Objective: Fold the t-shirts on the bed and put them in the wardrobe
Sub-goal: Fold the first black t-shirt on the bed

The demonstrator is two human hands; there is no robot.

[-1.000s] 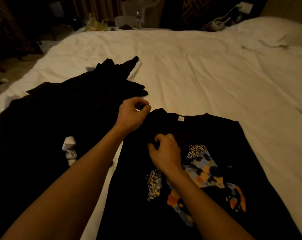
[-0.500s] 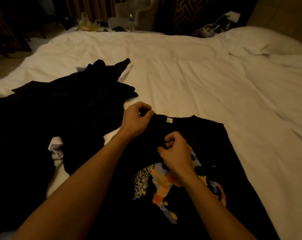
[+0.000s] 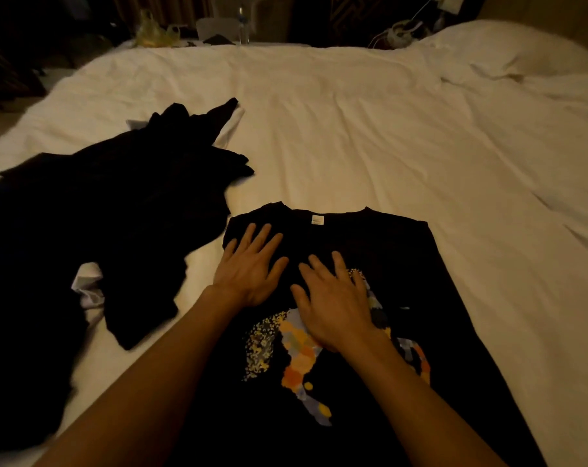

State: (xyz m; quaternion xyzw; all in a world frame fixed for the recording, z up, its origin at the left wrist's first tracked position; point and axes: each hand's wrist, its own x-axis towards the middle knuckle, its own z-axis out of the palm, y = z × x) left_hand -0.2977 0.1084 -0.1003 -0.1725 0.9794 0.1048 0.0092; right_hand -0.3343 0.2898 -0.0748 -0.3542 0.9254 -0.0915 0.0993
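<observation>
While both hands lie flat on it, the black t-shirt (image 3: 403,264) is spread face up on the near part of the white bed (image 3: 353,129), with its collar away from me and a small white label (image 3: 317,220) showing at the neck. From my end the left hand (image 3: 249,267) reads as open, fingers straight and spread, pressing the cloth just below the collar. The right hand (image 3: 333,305) is open too, palm down beside it on the chest, covering the top of the multicoloured print (image 3: 299,358) (orange, yellow and grey-blue patches). Left of the shirt lies a loose pile of dark clothes (image 3: 117,214); in this dim light I cannot tell whether they touch. A bit of white fabric (image 3: 87,284) pokes out of the pile. A pillow (image 3: 521,52) sits far right.
</observation>
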